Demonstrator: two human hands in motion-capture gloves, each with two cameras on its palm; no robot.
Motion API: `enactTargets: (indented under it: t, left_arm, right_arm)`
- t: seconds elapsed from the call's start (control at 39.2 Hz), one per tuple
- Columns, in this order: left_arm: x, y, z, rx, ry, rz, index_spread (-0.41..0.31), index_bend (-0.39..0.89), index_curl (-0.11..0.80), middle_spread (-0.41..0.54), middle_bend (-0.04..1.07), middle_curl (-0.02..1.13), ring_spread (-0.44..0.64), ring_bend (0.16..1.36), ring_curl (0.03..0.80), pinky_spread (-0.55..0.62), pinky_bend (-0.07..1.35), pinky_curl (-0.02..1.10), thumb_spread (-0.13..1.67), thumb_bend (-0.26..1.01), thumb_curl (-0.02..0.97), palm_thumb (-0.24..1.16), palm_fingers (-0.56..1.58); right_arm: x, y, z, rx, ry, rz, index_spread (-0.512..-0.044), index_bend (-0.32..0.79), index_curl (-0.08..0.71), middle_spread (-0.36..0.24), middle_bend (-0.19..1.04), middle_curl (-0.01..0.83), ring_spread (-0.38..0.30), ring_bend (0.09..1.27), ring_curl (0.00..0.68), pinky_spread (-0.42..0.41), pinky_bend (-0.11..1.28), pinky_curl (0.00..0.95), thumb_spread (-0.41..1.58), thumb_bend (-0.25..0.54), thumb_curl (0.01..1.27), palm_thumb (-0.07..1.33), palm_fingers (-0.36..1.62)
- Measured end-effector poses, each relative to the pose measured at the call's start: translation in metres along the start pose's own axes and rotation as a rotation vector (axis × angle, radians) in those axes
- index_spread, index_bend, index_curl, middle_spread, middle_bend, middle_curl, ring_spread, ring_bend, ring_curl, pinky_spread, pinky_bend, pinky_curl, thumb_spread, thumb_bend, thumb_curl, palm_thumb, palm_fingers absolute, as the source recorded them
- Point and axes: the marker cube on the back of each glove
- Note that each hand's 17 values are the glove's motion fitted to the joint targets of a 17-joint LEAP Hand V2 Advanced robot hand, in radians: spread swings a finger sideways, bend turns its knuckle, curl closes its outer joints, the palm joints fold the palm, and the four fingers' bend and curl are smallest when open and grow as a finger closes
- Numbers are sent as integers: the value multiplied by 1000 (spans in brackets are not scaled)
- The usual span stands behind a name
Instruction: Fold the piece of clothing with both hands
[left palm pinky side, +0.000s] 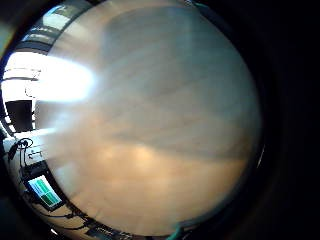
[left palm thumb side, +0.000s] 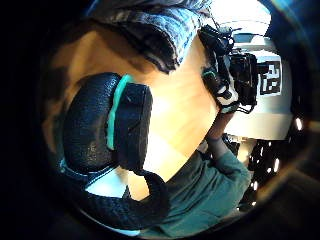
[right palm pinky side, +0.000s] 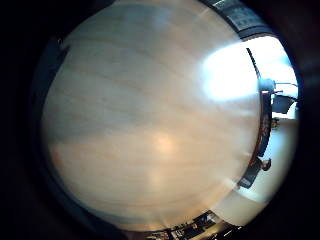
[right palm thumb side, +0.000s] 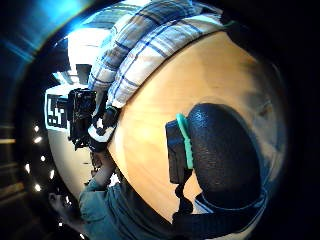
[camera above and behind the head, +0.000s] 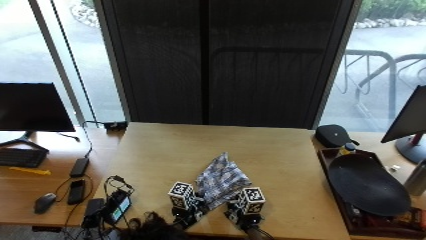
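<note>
Plaid shirt (camera above and behind the head: 219, 181) lay bunched on wooden table (camera above and behind the head: 279, 155), just beyond both hands' fingers. Left hand (camera above and behind the head: 184, 212) and right hand (camera above and behind the head: 244, 214) sat at near edge; finger state impossible to tell. No neat fold visible; folding judged mostly left.

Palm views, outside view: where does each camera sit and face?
Outside view: above, behind head; faces table, plaid garment, left hand, right hand.
Left thumb side: garment, right hand; own glove shows.
Right thumb side: garment, left hand; own glove shows.
Left little finger side: bare table.
Right little finger side: same.
Shared: thumb views, garment.
</note>
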Motion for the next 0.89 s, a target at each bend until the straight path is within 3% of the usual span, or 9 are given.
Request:
enactTargets:
  t: [0.05, 0.18, 0.51, 0.69, 0.89]
  left_arm:
    - [0, 1, 0, -4, -6, 0, -91, 164, 317, 117, 192, 321, 396, 415, 229, 395, 329, 228, 1290, -12, 211, 141, 245]
    - [-1, 1, 0, -7, -7, -4, -92, 165, 327, 118, 193, 331, 398, 414, 237, 398, 330, 240, 1293, -13, 220, 139, 239]
    - [0, 0, 0, 3, 1, 3, -92, 167, 346, 118, 190, 352, 406, 419, 255, 401, 329, 266, 1287, -16, 235, 124, 226]
    - [-1, -1, 0, 6, -4, 1, -92, 167, 354, 118, 190, 360, 408, 420, 262, 402, 327, 278, 1285, -14, 240, 120, 222]
    - [3, 6, 0, -48, 21, -12, -92, 168, 361, 119, 191, 368, 409, 421, 269, 405, 319, 287, 1285, -14, 244, 118, 217]
  right_arm:
    - [-1, 0, 1, 5, -7, -18, -356, 187, 353, -46, 164, 262, 30, 268, 243, 216, 211, 282, 1392, 119, 236, 332, 327]
    - [4, 9, -3, -55, 71, 115, -358, 188, 362, -47, 166, 268, 31, 260, 249, 216, 211, 293, 1396, 103, 245, 336, 321]
    - [5, 8, -3, -47, 70, 105, -361, 185, 377, -47, 166, 279, 31, 253, 269, 217, 205, 313, 1404, 68, 262, 349, 316]
    - [22, -17, 36, -73, 15, 76, -362, 185, 382, -47, 166, 283, 31, 250, 277, 218, 202, 321, 1406, 50, 269, 357, 314]
    - [10, -1, 7, -35, 64, 92, -362, 184, 386, -48, 165, 287, 31, 246, 285, 218, 199, 328, 1409, 31, 275, 365, 313]
